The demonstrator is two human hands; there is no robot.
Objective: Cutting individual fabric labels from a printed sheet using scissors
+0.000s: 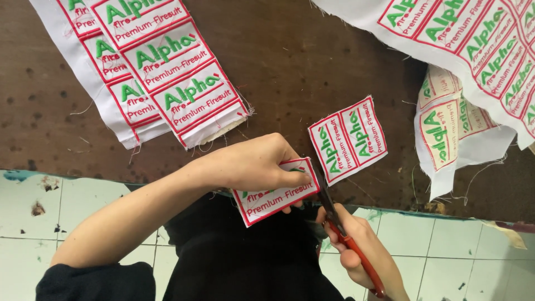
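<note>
We pinch one embroidered patch (277,196) in our left hand (251,165), held over the edge of the dark brown table (290,61). Our right hand (356,245) is closed round the red-handled scissors (337,223), blades at the patch's right edge (best kept just outside the red border). Uncut white strips (161,67) and a cut pair (348,138) lie on the table; pale tiled floor (457,245) shows below.

White woven cloth patch (277,199), matt, with raised red and green embroidery and frayed thread ends. Same stitched cloth in the strips (161,72) and the cut pair (349,139). Scissors (341,229): dull dark metal blades, glossy red plastic handles. Worn, pitted brown wooden table (290,61), matt. Chipped pale glazed floor tiles (457,245), faintly glossy.
</note>
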